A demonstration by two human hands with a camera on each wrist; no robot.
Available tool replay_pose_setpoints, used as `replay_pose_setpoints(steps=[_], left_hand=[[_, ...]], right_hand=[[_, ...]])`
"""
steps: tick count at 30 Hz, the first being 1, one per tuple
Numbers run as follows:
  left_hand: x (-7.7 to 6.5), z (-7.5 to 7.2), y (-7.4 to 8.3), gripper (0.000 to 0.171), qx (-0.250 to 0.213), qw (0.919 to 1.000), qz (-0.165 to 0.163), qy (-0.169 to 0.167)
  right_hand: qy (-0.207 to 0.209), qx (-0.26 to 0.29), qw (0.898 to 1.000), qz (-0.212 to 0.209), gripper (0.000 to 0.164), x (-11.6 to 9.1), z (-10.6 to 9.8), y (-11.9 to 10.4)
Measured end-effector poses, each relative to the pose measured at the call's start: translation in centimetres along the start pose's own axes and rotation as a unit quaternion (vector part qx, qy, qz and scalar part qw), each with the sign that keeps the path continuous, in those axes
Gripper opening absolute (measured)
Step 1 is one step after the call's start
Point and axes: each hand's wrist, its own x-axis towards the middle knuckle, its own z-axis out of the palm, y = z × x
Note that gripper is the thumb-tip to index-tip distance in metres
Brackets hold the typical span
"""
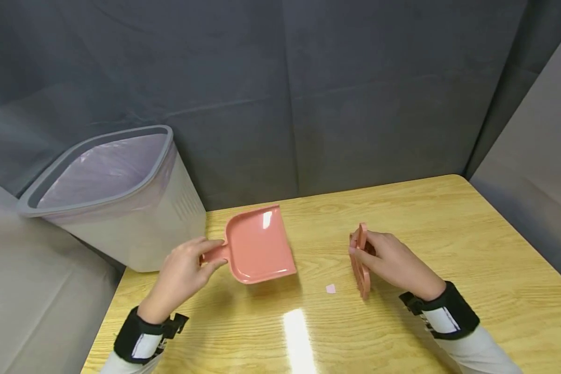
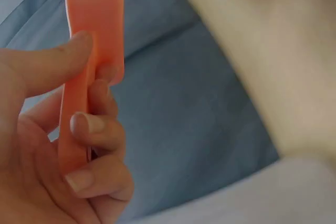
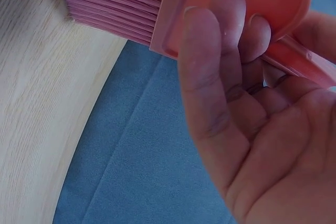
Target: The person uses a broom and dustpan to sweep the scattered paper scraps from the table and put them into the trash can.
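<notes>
My left hand (image 1: pixel 185 270) grips the short handle of a coral-pink dustpan (image 1: pixel 262 244), thumb on one side and fingers curled round the other. The pan's flat lip points right, and a shadow falls on the table below it. In the left wrist view the handle (image 2: pixel 76 114) sits between thumb and curled fingers. My right hand (image 1: pixel 397 259) holds a matching hand brush (image 1: pixel 362 265), seen nearly edge-on. Pink bristles (image 3: pixel 115 6) show in the right wrist view, with the fingers against the brush's body. Between pan and brush, a small pale pink scrap (image 1: pixel 330 289) lies on the table.
A light-coloured bin (image 1: pixel 168 218) with a grey rim and a translucent liner stands at the left, beside the wooden table (image 1: pixel 425 218). Grey cloth (image 1: pixel 378 104) hangs behind the table and along both sides. Each wrist wears a black strap.
</notes>
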Motion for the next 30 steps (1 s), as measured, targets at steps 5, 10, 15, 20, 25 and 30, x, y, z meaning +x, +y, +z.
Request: replay_pose_setpoints(steps=[5,10,15,20,25,30], left_hand=[[-1.3,4.1,0.9,0.031,-0.029,0.9964,-0.006,-0.08],[-2.2,6.8,1.8,0.026,-0.049,0.9893,-0.008,-0.138],[-2.7,8.2,2.1,0.027,-0.078,0.9827,-0.007,-0.168],[-2.9,8.9,2.2,0.027,-0.098,0.9765,-0.008,-0.192],[-2.9,9.2,2.6,0.029,-0.099,0.9744,-0.005,-0.202],[-3.1,9.2,2.9,0.028,-0.084,0.9745,-0.006,-0.208]], right_hand=[[-0.004,-0.01,1.0,-0.009,0.024,0.0,0.0,0.0],[-0.008,-0.009,1.0,-0.019,0.022,-0.1,0.3,-0.1],[-0.021,-0.001,1.0,-0.015,0.021,-0.1,0.8,-0.4],[-0.046,-0.006,0.999,-0.012,0.014,-0.3,1.4,-1.0],[-0.05,-0.014,0.999,-0.012,0.011,-0.4,2.1,-1.5],[-0.057,0.015,0.998,-0.023,0.02,-0.5,2.9,-1.9]])
